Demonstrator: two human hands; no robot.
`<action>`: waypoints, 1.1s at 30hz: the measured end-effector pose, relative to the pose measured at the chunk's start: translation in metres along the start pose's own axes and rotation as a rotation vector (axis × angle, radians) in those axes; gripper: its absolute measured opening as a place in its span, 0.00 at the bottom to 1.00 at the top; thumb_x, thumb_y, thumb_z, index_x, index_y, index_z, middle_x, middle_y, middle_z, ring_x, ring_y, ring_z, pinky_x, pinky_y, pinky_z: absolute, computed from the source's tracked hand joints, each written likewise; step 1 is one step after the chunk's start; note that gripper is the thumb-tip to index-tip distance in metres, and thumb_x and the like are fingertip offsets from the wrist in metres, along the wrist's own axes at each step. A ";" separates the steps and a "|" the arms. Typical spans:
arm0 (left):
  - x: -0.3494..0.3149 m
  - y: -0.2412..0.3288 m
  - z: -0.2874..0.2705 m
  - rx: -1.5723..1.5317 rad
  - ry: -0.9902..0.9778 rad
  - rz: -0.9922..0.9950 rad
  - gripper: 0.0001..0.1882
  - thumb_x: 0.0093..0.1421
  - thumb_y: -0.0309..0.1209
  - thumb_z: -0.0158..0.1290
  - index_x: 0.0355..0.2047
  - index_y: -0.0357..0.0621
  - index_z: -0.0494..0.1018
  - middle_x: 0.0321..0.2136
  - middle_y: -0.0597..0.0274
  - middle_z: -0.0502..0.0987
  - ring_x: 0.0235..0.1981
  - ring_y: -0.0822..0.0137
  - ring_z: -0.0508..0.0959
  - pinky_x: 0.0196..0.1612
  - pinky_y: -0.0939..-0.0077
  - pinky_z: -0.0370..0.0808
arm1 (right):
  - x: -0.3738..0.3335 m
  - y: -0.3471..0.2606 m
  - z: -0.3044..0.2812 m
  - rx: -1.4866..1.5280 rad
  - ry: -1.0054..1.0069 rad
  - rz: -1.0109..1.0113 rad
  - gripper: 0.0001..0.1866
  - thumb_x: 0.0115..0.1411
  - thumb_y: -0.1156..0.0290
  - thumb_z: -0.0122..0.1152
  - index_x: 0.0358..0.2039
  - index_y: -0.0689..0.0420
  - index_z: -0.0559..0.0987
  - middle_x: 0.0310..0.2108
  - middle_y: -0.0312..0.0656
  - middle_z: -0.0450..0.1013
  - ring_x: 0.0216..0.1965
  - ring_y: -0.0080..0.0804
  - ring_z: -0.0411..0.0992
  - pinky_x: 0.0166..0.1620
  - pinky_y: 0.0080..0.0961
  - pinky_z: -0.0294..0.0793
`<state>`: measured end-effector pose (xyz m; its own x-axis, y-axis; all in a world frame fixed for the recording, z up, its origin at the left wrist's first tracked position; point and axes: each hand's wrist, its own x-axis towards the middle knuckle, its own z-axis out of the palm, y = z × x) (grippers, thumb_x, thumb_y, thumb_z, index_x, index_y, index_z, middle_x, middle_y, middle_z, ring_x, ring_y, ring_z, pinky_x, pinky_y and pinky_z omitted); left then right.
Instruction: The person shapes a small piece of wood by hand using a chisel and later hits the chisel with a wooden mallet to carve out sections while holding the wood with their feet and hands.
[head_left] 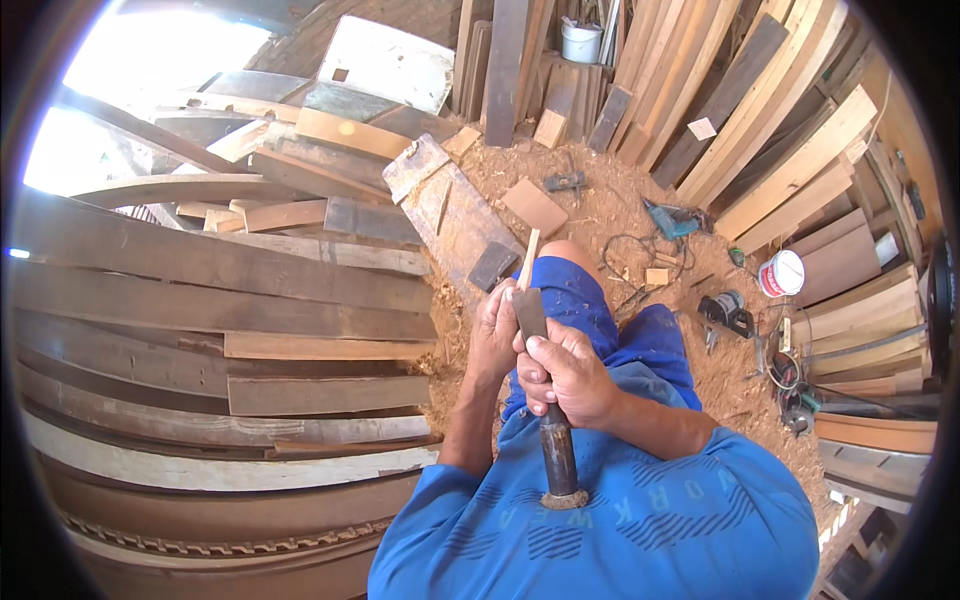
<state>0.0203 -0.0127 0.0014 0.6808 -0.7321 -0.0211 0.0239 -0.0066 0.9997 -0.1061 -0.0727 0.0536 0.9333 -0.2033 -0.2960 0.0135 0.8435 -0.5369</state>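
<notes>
My right hand (575,375) is wrapped around a large chisel (558,450) where its broad, dark blade meets the handle. The worn butt of the dark handle rests against my blue shirt, and the blade points away from me. Closed beside the blade, my left hand (492,325) grips a slim, pale wooden stick (530,258), whose free end sticks up past my knee. The blade lies along the lower part of the stick and hides it, so I cannot tell exactly where the edge touches.
Stacked planks (330,345) fill the left, and boards (680,90) lean at the back right. A dusty board (445,205) and a dark block (493,266) lie ahead. On the shaving-covered floor are a teal power tool (672,220), another power tool (727,312) and a white bucket (781,273).
</notes>
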 end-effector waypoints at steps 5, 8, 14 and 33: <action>-0.030 -0.002 0.003 0.197 -0.042 0.070 0.14 0.70 0.31 0.39 0.28 0.39 0.67 0.20 0.61 0.67 0.22 0.71 0.67 0.28 0.71 0.67 | -0.018 -0.013 0.002 -0.085 0.028 -0.059 0.08 0.69 0.66 0.42 0.41 0.56 0.66 0.21 0.32 0.59 0.15 0.16 0.57 0.21 0.20 0.66; -0.081 -0.031 -0.001 0.254 -0.283 0.006 0.13 0.69 0.30 0.42 0.28 0.40 0.70 0.19 0.62 0.67 0.22 0.73 0.67 0.26 0.71 0.66 | -0.040 -0.036 0.012 -0.169 -0.018 -0.347 0.08 0.70 0.66 0.40 0.40 0.56 0.66 0.17 0.30 0.57 0.15 0.15 0.57 0.20 0.18 0.66; -0.048 -0.016 -0.001 -0.214 0.041 -0.199 0.13 0.71 0.36 0.41 0.35 0.42 0.71 0.14 0.77 0.62 0.17 0.82 0.60 0.20 0.86 0.55 | -0.014 -0.032 -0.018 -0.042 0.113 -0.159 0.07 0.69 0.67 0.43 0.41 0.55 0.67 0.21 0.31 0.61 0.16 0.14 0.58 0.21 0.19 0.66; -0.022 0.035 0.002 0.405 -0.078 0.287 0.15 0.71 0.33 0.37 0.41 0.38 0.72 0.22 0.53 0.71 0.22 0.59 0.73 0.27 0.68 0.69 | -0.018 -0.015 0.006 -0.118 -0.034 -0.046 0.09 0.69 0.63 0.44 0.40 0.55 0.66 0.20 0.30 0.58 0.15 0.15 0.56 0.19 0.20 0.66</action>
<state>0.0044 0.0018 0.0366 0.5609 -0.7920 0.2410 -0.4526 -0.0497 0.8903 -0.1207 -0.0788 0.0715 0.9444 -0.2220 -0.2427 0.0166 0.7691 -0.6389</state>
